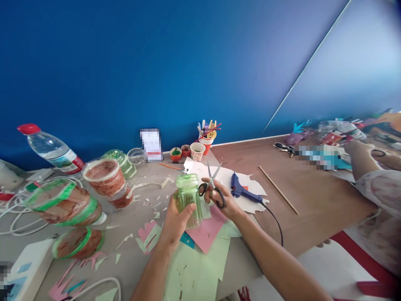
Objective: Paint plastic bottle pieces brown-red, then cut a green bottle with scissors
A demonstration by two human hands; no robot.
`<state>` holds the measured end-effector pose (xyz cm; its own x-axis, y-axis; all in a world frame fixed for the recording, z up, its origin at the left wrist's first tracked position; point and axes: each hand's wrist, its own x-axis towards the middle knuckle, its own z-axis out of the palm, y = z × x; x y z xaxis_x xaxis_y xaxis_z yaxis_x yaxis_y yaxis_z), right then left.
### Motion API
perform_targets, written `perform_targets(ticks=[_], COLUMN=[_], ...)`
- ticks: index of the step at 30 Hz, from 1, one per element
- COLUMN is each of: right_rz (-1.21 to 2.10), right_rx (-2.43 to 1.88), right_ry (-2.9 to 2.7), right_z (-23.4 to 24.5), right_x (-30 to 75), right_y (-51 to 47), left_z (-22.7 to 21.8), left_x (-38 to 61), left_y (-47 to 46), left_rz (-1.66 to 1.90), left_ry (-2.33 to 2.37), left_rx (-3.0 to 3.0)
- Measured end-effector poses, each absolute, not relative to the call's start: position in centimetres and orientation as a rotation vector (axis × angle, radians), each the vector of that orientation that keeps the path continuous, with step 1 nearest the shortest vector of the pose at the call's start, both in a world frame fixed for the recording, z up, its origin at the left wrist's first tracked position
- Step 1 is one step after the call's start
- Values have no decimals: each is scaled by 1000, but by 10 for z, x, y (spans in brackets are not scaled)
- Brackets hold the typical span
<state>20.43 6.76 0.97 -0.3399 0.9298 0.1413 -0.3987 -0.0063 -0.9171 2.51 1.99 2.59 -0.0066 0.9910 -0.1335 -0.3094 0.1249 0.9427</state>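
My left hand (179, 217) is wrapped round a clear green-tinted plastic jar (193, 211), held upright over the table with its thumb across the front. Fingers of my right hand (224, 200) are in the black handles of a pair of scissors (212, 179), whose blades point up and stand apart just beside the jar. Below the jar lie pink paper (208, 234) and pale green paper sheets (191, 276). A blue glue gun (242, 190) rests on torn white paper (257, 188) to the right of my right hand.
Painted plastic containers (105, 177) and a red-capped water bottle (58, 150) stand at left among cables. Small paint cups (197, 151) and a cup of brushes (206, 140) are against the blue wall. A wooden stick (278, 190) lies at right, near another person's arm (360, 161).
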Motion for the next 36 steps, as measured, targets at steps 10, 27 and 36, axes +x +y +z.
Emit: perform_targets(ticks=[10,27,36], right_rz=[1954,1986,2011], right_rx=[-476,-500,-487], right_ry=[-1331,-1347,-1316], right_z=[15,19,21], right_x=[213,205,205], right_y=[54,50,50], left_z=[32,32,32], left_x=[16,18,18], left_y=[22,22,22], left_rz=[1348,1313,1371], left_ry=[1393,1491,1461], left_rx=[1023,1052,1038])
